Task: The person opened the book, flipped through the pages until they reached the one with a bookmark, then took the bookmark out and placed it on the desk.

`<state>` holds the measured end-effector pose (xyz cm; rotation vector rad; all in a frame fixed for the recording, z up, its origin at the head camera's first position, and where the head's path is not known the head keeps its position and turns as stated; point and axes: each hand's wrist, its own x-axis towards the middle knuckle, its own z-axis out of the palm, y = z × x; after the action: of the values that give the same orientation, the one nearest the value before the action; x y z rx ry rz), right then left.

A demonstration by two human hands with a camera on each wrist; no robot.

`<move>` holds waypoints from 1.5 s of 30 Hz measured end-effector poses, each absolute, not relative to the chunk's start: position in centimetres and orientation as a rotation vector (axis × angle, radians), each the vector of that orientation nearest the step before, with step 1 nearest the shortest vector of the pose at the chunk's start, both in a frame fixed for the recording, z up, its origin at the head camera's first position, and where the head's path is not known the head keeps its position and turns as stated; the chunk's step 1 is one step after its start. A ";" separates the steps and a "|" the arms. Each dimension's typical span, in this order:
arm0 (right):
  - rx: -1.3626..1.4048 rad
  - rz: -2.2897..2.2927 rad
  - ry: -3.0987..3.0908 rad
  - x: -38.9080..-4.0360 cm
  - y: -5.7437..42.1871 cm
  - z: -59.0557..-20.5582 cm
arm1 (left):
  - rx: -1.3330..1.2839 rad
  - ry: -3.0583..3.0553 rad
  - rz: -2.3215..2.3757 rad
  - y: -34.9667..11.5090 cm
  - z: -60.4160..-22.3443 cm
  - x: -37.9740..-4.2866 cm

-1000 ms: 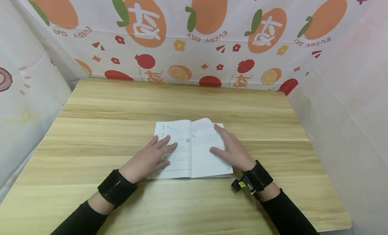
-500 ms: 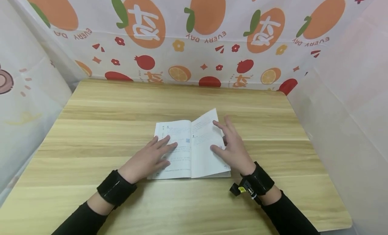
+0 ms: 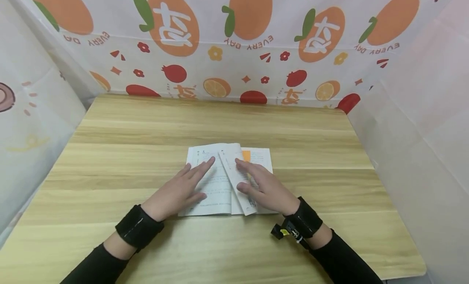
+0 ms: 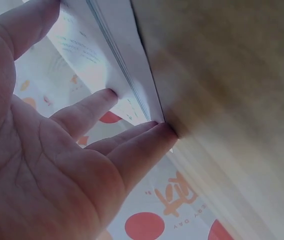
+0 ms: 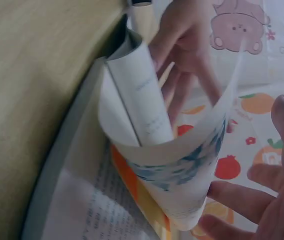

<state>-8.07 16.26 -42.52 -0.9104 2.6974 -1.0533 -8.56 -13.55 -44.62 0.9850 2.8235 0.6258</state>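
An open book [image 3: 218, 192] lies on the wooden table, its left side covered with printed text. My left hand [image 3: 175, 196] rests on the left page with fingers extended; in the left wrist view some fingertips touch near the book's edge. A raised page [image 3: 231, 166] curls over towards the left, bent into a roll in the right wrist view, with a blue printed picture [image 5: 174, 172]. Against this page are the fingertips of my right hand [image 3: 270, 188], fairly straight and spread. An orange block [image 3: 246, 155] is printed on the page beneath.
Around the book spreads the light wooden table [image 3: 311, 145]. A white cloth with fruit prints [image 3: 216, 68] hangs behind the far edge, and pale cloths hang at both sides. Black bands [image 3: 140, 228] circle both wrists; the right one carries a small camera [image 3: 277, 231].
The right page has lifted and folded over to the left, uncovering a page with an orange block. My right hand has moved left with it. The left hand stays on the left page.
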 end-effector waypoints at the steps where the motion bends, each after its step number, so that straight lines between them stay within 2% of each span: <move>1: -0.921 -1.010 2.700 -8.1 16.2 -42.7 | 0.994 2.824 0.625 -13.5 -44.6 -8.6; 8: -1.069 -0.772 2.659 -8.2 15.4 -43.7 | 1.018 2.806 0.603 -13.4 -44.6 -8.4; 26: -1.204 -0.788 2.634 -8.8 13.6 -44.8 | 1.039 2.834 0.510 -13.7 -44.3 -8.3; 36: -1.132 -0.857 2.669 -8.9 14.2 -44.7 | 1.016 2.809 0.547 -14.0 -44.4 -7.7; 45: -0.975 -0.728 2.666 -9.2 16.2 -44.9 | 0.941 2.807 0.552 -14.3 -44.4 -8.0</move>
<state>-9.19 16.16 -44.92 -0.9749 2.6664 -0.7283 -7.98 -14.29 -44.41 0.9412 2.8075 0.5517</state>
